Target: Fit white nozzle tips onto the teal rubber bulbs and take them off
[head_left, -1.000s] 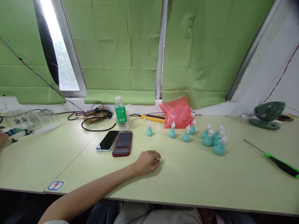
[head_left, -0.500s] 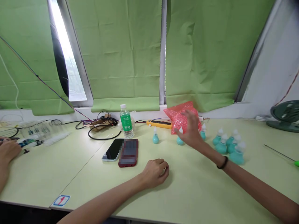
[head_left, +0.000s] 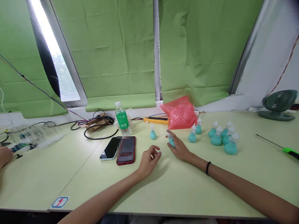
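My right hand (head_left: 181, 147) is closed round a small teal squeeze bulb (head_left: 171, 142) with a pale pointed tip; the fingers partly cover it. To its left, my left hand (head_left: 149, 160) is held loosely with curled fingers, a gap between thumb and forefinger, and nothing visible in it. One more squeeze bulb (head_left: 153, 134) stands upright beyond my left hand. Right of my right hand are another upright squeeze bulb (head_left: 192, 137) and one behind it (head_left: 198, 128). Several more form a group farther right, including a squeeze bulb (head_left: 230, 147) at the front.
Two phones, one dark red (head_left: 127, 152), lie left of my hands. Behind are a water bottle (head_left: 123, 119), black cables (head_left: 102, 138), a yellow tool (head_left: 156, 120) and a pink bubble-wrap bag (head_left: 181, 115). A screwdriver (head_left: 289, 151) and fan (head_left: 277, 105) are right. Another person's hand (head_left: 5, 155) is far left.
My right hand has come down and left from in front of the pink bag and closed on a squeeze bulb. My left hand has lifted slightly and loosened its fingers. The view has shifted.
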A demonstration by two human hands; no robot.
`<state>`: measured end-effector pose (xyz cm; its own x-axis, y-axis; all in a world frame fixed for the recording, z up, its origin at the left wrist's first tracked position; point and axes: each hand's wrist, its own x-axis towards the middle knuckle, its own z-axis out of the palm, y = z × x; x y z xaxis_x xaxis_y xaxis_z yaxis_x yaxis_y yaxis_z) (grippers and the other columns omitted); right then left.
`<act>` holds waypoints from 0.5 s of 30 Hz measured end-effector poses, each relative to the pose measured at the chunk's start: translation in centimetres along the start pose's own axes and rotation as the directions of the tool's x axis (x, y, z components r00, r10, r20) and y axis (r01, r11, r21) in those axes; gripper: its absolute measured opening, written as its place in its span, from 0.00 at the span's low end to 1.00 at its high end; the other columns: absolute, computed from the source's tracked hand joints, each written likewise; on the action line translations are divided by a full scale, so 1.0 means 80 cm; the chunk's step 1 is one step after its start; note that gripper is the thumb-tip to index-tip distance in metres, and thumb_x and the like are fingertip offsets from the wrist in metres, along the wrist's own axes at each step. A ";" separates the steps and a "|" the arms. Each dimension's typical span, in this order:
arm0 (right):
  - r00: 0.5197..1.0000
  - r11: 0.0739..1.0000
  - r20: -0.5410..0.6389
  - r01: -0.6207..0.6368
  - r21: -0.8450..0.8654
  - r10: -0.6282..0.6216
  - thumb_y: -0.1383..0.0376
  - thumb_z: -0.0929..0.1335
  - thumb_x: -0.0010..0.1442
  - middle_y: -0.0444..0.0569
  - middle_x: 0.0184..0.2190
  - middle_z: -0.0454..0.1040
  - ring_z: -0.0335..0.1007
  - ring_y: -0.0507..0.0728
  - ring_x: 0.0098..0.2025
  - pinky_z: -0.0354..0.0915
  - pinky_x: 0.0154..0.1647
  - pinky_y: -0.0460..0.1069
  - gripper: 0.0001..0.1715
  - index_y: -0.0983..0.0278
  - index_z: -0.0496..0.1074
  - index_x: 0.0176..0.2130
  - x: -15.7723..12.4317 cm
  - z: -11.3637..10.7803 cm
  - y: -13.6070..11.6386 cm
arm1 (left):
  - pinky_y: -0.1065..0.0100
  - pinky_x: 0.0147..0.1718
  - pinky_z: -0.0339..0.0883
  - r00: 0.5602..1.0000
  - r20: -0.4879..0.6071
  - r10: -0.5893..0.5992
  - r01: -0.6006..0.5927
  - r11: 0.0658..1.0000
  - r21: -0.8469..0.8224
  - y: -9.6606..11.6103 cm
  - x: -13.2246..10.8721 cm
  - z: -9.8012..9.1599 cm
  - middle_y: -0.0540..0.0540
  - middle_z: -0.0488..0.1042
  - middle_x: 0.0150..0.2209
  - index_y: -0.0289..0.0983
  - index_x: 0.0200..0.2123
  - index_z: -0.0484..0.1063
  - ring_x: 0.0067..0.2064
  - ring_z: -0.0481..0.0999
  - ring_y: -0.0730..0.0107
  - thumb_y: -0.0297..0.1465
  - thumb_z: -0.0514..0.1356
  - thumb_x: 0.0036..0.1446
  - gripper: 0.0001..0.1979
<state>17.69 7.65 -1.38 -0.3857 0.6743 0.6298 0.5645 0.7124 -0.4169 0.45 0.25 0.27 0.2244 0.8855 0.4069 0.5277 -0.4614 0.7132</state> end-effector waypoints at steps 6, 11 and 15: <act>0.980 0.987 0.168 0.089 0.132 -0.110 0.73 0.61 0.45 0.47 0.33 0.65 0.61 0.54 0.36 0.59 0.38 0.50 0.26 0.63 0.53 0.46 -0.026 0.010 -0.048 | 0.76 0.22 0.55 0.997 -0.050 -0.053 0.044 0.986 -0.163 -0.007 0.008 -0.009 0.51 0.65 0.23 0.36 0.37 0.61 0.24 0.64 0.77 0.39 0.49 0.52 0.14; 0.971 0.985 0.171 0.155 0.079 -0.166 0.74 0.61 0.46 0.48 0.30 0.65 0.60 0.55 0.34 0.59 0.34 0.50 0.17 0.63 0.61 0.39 -0.024 0.011 -0.047 | 0.75 0.24 0.55 0.998 0.058 0.034 -0.034 0.999 -0.004 -0.008 0.008 -0.013 0.49 0.67 0.23 0.34 0.32 0.67 0.24 0.65 0.75 0.39 0.44 0.55 0.17; 0.985 0.987 0.057 0.159 0.021 -0.160 0.75 0.62 0.44 0.48 0.31 0.67 0.61 0.55 0.34 0.59 0.35 0.50 0.17 0.64 0.62 0.37 -0.022 0.012 -0.036 | 0.74 0.23 0.53 0.993 0.109 0.054 -0.074 0.980 0.185 -0.009 0.010 -0.016 0.51 0.66 0.20 0.35 0.40 0.64 0.22 0.63 0.75 0.37 0.42 0.56 0.17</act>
<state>16.04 4.60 -1.91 -0.5121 0.5615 0.6499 0.4803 0.8145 -0.3253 -0.80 1.23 0.82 0.3404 0.8600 0.3803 0.6524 -0.5072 0.5631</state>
